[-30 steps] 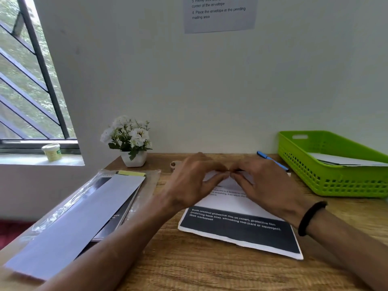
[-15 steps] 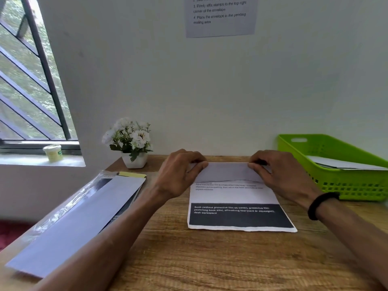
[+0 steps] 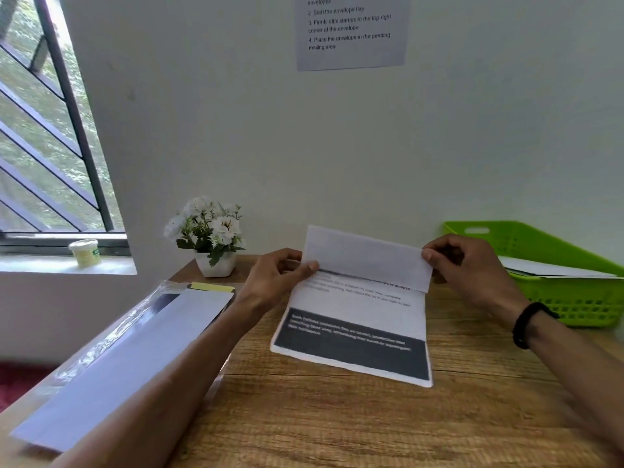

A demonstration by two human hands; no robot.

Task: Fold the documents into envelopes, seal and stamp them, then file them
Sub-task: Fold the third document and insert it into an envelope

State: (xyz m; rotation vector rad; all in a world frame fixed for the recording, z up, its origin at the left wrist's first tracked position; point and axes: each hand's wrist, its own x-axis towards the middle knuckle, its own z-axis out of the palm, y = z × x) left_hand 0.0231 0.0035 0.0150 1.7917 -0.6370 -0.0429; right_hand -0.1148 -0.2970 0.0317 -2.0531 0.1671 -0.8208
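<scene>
Desk point(image 3: 337, 417) of wood lay under both hands. Right of the right hand point(image 3: 469, 265) sat a green basket point(image 3: 557, 298); left of the left hand point(image 3: 273, 278), a long envelope point(image 3: 118, 359). Between them the document point(image 3: 358, 319) lay, each hand pinching one end of its raised top flap.
</scene>
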